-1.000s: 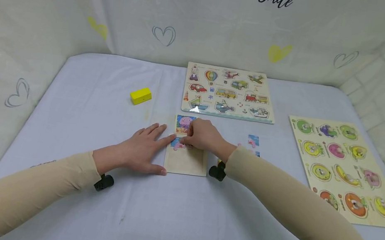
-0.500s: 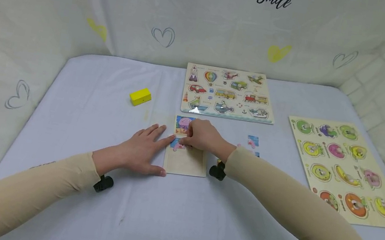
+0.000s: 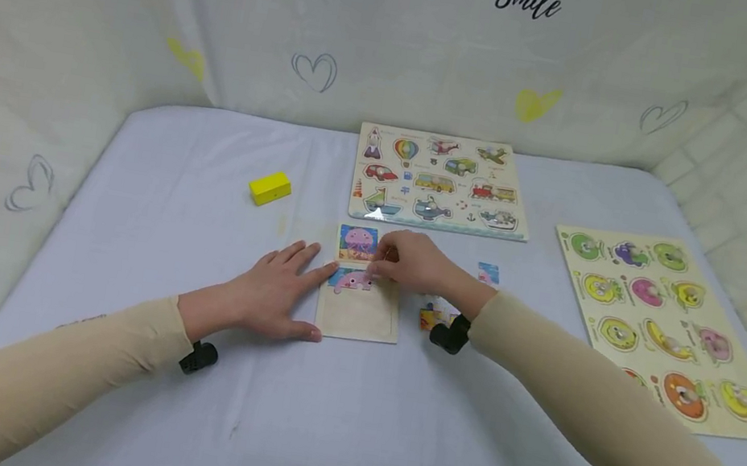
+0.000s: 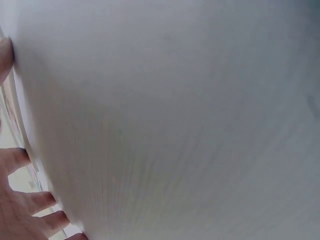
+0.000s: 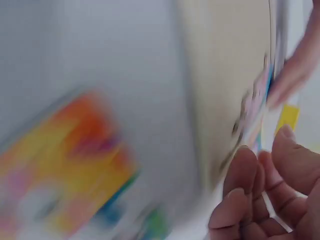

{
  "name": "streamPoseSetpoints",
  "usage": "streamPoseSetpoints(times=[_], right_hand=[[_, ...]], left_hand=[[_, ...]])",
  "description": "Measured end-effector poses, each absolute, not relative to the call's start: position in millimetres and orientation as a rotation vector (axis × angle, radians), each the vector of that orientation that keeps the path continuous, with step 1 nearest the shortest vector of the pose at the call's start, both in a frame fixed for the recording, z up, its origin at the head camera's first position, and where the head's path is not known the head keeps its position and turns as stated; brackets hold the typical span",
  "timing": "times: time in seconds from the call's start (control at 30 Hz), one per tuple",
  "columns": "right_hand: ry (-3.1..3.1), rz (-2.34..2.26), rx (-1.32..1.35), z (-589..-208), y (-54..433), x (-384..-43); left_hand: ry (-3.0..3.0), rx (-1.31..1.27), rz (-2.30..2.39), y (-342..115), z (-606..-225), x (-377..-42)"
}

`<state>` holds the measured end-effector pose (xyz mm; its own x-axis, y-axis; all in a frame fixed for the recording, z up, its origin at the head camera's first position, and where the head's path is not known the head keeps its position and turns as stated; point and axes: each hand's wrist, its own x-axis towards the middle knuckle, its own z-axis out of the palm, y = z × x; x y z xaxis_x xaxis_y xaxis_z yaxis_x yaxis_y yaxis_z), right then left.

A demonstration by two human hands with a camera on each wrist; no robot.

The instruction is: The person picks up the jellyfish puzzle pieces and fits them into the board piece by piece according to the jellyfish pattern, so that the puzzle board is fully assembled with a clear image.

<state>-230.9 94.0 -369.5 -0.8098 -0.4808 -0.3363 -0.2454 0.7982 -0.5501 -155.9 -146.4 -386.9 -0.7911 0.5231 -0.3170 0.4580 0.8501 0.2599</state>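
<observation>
A small wooden puzzle tray (image 3: 356,318) lies on the table, with a pink jellyfish picture (image 3: 358,242) along its top. Below that picture sit puzzle pieces (image 3: 350,280) with pink and blue printing, while the lower part shows bare wood. My left hand (image 3: 272,290) rests flat with spread fingers, index finger and thumb touching the tray's left edge. My right hand (image 3: 421,263) is over the tray's right side, fingers loosely bent. Thumb and fingertips (image 5: 242,155) stand apart in the right wrist view, with nothing visible between them.
Loose puzzle pieces, one yellow (image 3: 429,319) and one blue (image 3: 488,272), lie right of the tray, partly behind the right arm. A vehicle puzzle board (image 3: 443,183) is behind, a fruit board (image 3: 675,321) to the right. A yellow block (image 3: 269,189) lies back left.
My right hand has let go of a puzzle piece in the second row and moved slightly right, uncovering the pieces there. The left hand stays in place.
</observation>
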Motion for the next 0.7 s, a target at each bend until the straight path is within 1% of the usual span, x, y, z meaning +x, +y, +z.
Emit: streamPoseSetpoints(times=[0.23, 0.43, 0.57, 0.7], right_hand=[[2.603, -0.778, -0.424, -362.7, 161.8, -237.2], [2.658, -0.757, -0.35, -359.3, 212.4, -241.9], [2.664, -0.72, -0.284, -362.4, 236.5, -243.5], [2.657, -0.689, -0.244, -366.6, 247.7, -242.7]], left_hand=[[2.651, 0.733, 0.204, -144.9, -385.3, -156.3], [2.653, 0.736, 0.199, -145.4, -385.0, -156.2], [2.651, 0.741, 0.207, -145.7, -385.3, -155.9], [2.652, 0.743, 0.216, -145.8, -387.4, -155.4]])
